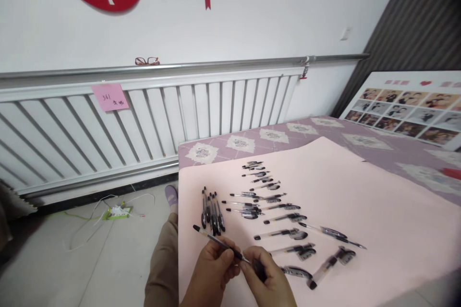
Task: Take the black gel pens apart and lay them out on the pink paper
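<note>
Head-worn camera looks forward and down, close over the left hand (212,273) and right hand (269,279).

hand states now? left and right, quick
Left hand: closed, holding a pen.
Right hand: closed on a dark part at the pen's tip; what the part is cannot be told.
</note>
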Demonstrator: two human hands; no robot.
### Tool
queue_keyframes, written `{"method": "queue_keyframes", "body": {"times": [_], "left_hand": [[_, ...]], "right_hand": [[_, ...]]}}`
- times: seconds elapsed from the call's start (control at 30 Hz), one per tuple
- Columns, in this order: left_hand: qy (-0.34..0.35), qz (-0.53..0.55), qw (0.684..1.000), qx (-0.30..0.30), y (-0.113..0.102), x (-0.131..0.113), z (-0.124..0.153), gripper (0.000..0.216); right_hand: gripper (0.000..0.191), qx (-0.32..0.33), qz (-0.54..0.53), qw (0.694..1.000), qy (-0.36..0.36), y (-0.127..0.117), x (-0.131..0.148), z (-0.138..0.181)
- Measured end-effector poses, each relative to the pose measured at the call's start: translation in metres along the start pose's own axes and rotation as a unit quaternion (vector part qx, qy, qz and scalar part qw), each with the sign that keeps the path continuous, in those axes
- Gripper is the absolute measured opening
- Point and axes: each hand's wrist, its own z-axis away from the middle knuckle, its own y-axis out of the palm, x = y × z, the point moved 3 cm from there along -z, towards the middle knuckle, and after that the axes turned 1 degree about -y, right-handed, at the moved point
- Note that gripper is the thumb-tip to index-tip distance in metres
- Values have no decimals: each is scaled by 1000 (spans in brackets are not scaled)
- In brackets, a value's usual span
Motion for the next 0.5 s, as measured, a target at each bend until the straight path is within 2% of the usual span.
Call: {"method": "queue_keyframes", "body": {"times": [0.1, 0.23, 0.5], "left_hand": [[2, -7, 1000, 3, 1, -1, 0, 17], [8, -18, 1000, -2, 0, -1, -1, 16], [11, 4, 1000, -3, 0, -2, -1, 16]], "right_hand": [[19, 17, 3, 1000, 16, -1, -1, 0], [25, 26, 33, 999, -8, -3, 2, -1], [15, -8, 21, 999, -25, -2, 1, -1]]}}
